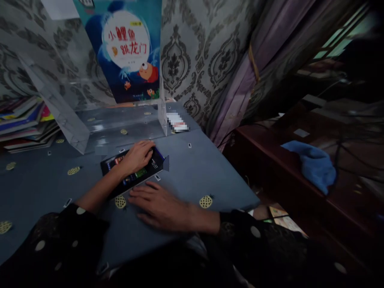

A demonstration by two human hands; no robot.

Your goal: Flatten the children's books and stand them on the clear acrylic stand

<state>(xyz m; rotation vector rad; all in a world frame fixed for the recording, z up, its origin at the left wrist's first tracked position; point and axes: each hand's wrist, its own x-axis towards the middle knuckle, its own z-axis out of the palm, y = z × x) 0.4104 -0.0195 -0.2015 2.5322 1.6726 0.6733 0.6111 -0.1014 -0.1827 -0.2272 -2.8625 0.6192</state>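
Note:
A dark book [132, 179] with small coloured pictures on its cover lies flat on the blue-grey tablecloth [186, 168]. Across its upper part rests my left hand [139, 155], palm down, the fingers stretched toward the book's far right corner. My right hand [163, 206] lies flat on the cloth just in front of the book's near edge, fingers extended and holding nothing. Whether its fingertips touch the book I cannot tell. Behind the book, a clear acrylic stand [57, 106] holds a blue picture book [105, 76] with Chinese characters and cartoon fish upright.
Stacked books [27, 128] stand at the left. A blurred white item [177, 122] lies beside the stand's right end. Beyond the table's right edge is a dark red wooden cabinet [261, 156] with a blue cloth [315, 164] and cables on it. A purple curtain [237, 88] hangs behind.

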